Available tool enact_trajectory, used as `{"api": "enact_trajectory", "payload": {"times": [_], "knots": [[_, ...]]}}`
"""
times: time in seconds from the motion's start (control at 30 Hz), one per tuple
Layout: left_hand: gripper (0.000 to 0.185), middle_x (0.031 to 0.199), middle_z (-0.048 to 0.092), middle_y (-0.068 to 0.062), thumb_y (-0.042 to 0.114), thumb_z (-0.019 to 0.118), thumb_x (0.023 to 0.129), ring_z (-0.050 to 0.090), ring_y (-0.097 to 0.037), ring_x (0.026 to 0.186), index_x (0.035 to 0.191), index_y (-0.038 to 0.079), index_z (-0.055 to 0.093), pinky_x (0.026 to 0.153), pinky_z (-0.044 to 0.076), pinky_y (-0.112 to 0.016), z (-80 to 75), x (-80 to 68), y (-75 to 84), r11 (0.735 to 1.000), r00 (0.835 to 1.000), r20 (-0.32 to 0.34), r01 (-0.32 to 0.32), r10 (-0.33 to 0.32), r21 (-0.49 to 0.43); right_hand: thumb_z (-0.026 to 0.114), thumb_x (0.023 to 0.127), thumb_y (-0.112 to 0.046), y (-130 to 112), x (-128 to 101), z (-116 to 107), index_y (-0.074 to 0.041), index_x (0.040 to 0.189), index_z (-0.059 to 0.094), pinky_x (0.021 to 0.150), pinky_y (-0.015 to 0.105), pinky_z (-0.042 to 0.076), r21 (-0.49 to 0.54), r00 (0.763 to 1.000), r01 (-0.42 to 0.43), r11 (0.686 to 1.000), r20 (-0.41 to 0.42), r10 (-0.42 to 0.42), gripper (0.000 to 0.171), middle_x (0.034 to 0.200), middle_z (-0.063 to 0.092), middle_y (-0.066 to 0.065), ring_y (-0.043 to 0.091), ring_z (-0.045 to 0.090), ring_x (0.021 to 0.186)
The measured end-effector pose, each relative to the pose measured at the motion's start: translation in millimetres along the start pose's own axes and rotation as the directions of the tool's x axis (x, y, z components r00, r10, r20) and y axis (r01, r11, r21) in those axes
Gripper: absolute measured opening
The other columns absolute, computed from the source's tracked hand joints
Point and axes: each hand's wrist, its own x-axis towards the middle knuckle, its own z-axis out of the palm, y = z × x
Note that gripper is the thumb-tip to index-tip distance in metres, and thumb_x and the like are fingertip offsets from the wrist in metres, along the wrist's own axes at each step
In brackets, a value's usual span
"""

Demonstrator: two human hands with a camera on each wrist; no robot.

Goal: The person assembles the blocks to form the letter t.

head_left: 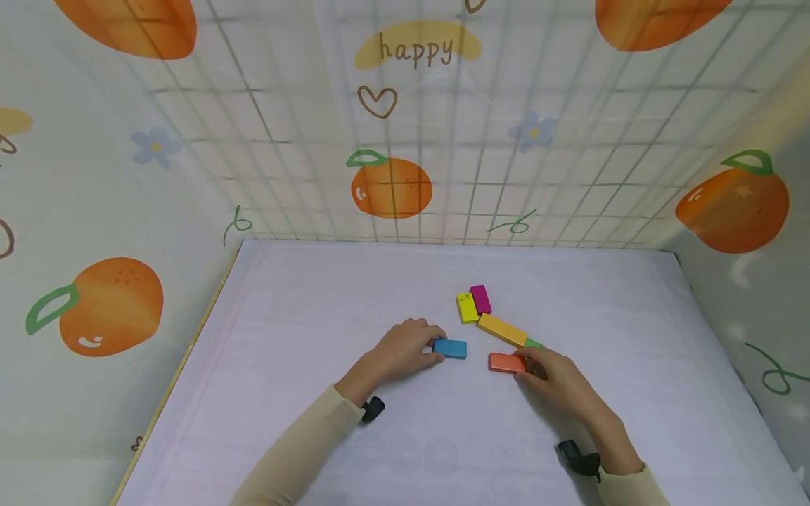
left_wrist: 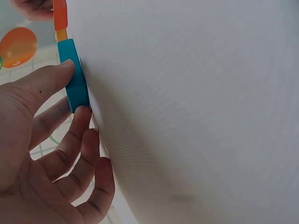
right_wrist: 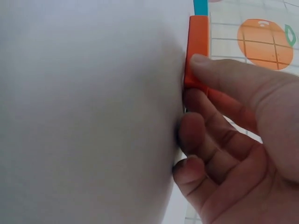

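Head: we see the L hand pinching the blue block & R hand the red block, low over the table; pushing red fwd could knock the nearby orange block. L wrist: blue's gripped toward its outer end, so uneven pressure might swivel it. R wrist: red's likewise end-held, could slip.

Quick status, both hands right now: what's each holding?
Left hand: pinching the blue rectangular block.
Right hand: pinching the orange-red rectangular block.

R fingers gripping red-orange blk, blue blk beyond, wht tabletop, fruit print
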Motion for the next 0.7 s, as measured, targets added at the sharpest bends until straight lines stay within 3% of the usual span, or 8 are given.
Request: {"api": "enact_trajectory", "payload": {"times": [0.7], "knots": [[0.039,0.090,0.053,0.011,0.042,0.065,0.084,0.045,-0.007,0.081,0.119,0.028,0.059,0.069,0.041,-0.024,-7.9,-6.6,-0.5,1.000,0.999,-0.037,0.005,-0.006,-0.022,0.073,0.080,-0.019,-3.4,-3.8,-3.8,-0.013,0.116,0.060,0.059,0.024,0.044,0.004,0.999,0.046,0.999,-0.027,-0.046,0.039,0.082,0.054,-0.008,0.012,0.048,0.070]]}}
